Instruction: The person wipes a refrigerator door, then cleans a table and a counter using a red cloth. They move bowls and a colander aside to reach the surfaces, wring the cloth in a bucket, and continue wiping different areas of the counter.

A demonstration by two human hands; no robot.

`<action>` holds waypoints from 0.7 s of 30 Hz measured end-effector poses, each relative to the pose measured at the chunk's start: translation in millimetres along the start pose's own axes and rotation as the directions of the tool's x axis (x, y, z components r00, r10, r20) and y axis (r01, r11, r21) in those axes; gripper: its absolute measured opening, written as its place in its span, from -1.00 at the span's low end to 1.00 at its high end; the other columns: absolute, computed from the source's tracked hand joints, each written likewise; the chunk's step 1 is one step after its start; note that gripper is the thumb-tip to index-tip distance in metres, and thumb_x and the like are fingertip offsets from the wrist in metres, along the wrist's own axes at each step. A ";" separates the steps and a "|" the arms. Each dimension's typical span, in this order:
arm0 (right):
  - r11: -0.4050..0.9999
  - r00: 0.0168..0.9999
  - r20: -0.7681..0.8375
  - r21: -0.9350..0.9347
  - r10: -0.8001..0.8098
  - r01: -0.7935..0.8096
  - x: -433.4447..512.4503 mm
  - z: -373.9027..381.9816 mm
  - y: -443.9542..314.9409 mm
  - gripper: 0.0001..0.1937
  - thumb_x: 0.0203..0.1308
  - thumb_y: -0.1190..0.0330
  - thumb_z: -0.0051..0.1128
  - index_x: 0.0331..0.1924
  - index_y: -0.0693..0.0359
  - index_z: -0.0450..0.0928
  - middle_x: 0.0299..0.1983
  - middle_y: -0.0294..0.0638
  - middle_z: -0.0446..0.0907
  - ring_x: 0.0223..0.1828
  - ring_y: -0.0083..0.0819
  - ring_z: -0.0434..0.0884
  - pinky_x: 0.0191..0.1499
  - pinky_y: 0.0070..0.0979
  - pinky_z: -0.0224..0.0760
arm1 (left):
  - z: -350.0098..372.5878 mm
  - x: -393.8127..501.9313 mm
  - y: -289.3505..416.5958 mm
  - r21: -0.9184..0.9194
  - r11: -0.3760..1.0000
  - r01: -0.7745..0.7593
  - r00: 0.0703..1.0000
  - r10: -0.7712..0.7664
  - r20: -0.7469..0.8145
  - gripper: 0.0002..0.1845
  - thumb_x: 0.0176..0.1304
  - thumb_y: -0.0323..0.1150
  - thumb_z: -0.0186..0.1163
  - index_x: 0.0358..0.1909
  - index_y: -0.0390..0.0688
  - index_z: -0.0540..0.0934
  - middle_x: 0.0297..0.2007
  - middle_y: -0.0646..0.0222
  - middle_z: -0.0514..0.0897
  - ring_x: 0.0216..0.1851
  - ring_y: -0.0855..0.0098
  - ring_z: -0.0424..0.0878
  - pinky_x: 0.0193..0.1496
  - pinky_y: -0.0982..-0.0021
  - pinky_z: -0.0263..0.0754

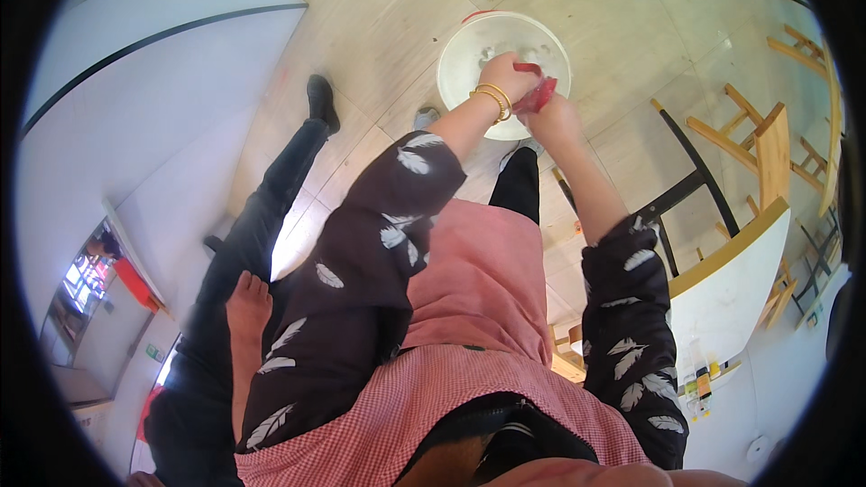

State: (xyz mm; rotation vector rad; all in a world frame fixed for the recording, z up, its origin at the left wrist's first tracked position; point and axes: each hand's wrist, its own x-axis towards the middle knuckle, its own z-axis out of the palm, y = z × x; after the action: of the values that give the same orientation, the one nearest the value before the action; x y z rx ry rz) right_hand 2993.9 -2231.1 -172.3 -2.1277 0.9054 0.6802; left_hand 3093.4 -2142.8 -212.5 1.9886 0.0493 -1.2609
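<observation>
Both of my hands meet over a round white bucket (pixel 473 34) that stands on the floor before me. A red wet cloth (pixel 538 96) is gripped between them. My left hand (pixel 506 78), with gold bangles (pixel 500 96) at the wrist, holds the cloth's upper left part. Its lower right part sits in my right hand (pixel 556 123), which looks slightly blurred. Whitish, unclear shapes show inside the bucket behind my hands. A little red shows at the bucket's far upper rim.
Another person's leg in dark trousers (pixel 270 196) and a black shoe (pixel 322 98) stands at my left, beside a large white panel (pixel 183 81). Wooden stools (pixel 771 149) and a white table (pixel 724 284) are at my right. Tiled floor (pixel 379 34) surrounds the bucket.
</observation>
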 end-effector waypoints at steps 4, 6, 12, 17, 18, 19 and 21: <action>0.972 1.000 -0.020 -0.235 -0.007 0.002 15.9 25.4 12.1 -0.37 -0.16 0.08 0.44 -0.01 0.26 0.50 -0.14 -0.04 0.61 -0.15 -0.05 0.65 -0.13 -0.22 0.54 | 24.8 6.2 -16.1 0.140 0.987 0.076 0.962 -0.036 -0.270 -0.67 -0.07 -0.31 0.30 -0.28 -0.30 0.58 -0.27 0.00 0.68 -0.18 0.06 0.65 -0.10 0.24 0.53; 0.976 0.988 -0.119 -0.204 -0.094 0.069 18.8 36.7 19.3 -0.30 -0.15 0.16 0.44 0.10 0.27 0.37 -0.07 -0.02 0.54 -0.12 -0.05 0.63 -0.11 -0.22 0.54 | 29.6 8.5 -20.9 0.088 0.984 0.155 0.916 -0.110 -0.386 -0.63 -0.08 -0.29 0.32 -0.22 -0.28 0.55 -0.28 0.02 0.68 -0.16 0.09 0.65 -0.09 0.24 0.52; 0.971 0.837 -0.496 -0.060 -0.231 0.232 4.3 58.5 27.5 -0.36 -0.25 0.29 0.50 0.00 0.28 0.42 -0.11 0.02 0.55 -0.21 0.03 0.60 -0.16 -0.23 0.51 | 33.2 -6.8 -19.0 -0.084 0.996 0.031 0.923 -0.060 -0.380 -0.42 -0.14 -0.42 0.35 0.02 -0.30 0.44 0.06 -0.02 0.33 -0.01 0.09 0.54 0.03 0.25 0.55; 0.757 0.991 0.028 0.642 0.135 -0.121 14.0 34.8 30.4 -0.48 -0.10 0.35 0.42 -0.01 0.33 0.47 -0.23 -0.04 0.62 -0.24 -0.32 0.66 -0.20 -0.46 0.51 | 23.4 -28.9 -10.3 0.001 0.954 -0.299 0.895 0.281 -0.347 -0.44 -0.01 -0.38 0.29 0.10 -0.24 0.45 0.09 0.05 0.39 -0.02 0.23 0.53 0.08 0.33 0.51; 0.585 0.981 0.121 0.790 0.149 -0.186 13.6 31.8 29.3 -0.49 -0.07 0.35 0.41 0.00 0.31 0.47 -0.22 -0.07 0.61 -0.24 -0.36 0.64 -0.21 -0.48 0.50 | 16.1 -30.3 -9.1 0.025 0.943 -0.333 0.889 0.322 -0.325 -0.46 0.02 -0.38 0.27 0.10 -0.23 0.45 0.09 0.07 0.41 -0.02 0.27 0.53 0.08 0.35 0.50; 0.380 0.977 0.176 0.901 0.121 -0.209 11.8 26.2 30.6 -0.51 -0.04 0.35 0.40 0.01 0.29 0.47 -0.22 -0.10 0.61 -0.25 -0.40 0.63 -0.22 -0.50 0.50 | 6.8 -31.4 -8.7 -0.226 0.915 -0.334 0.934 0.289 -0.210 -0.54 0.11 -0.39 0.23 0.10 -0.21 0.47 0.07 0.11 0.46 -0.01 0.34 0.53 0.06 0.40 0.50; -0.003 0.953 0.301 0.954 0.040 -0.301 4.7 17.4 30.6 -0.53 0.04 0.30 0.39 0.03 0.22 0.46 -0.18 -0.14 0.60 -0.23 -0.42 0.61 -0.23 -0.45 0.50 | -10.5 -38.4 -10.7 -0.407 0.855 -0.321 0.947 0.299 -0.117 -0.63 0.24 -0.40 0.17 0.09 -0.19 0.49 0.03 0.16 0.52 -0.01 0.45 0.54 0.00 0.47 0.49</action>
State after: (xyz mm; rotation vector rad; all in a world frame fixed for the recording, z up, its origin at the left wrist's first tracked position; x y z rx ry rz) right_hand 2970.1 -2234.7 -198.4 -0.5523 1.0546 0.1285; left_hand 3077.5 -2115.3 -186.2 1.5751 0.0208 -0.9000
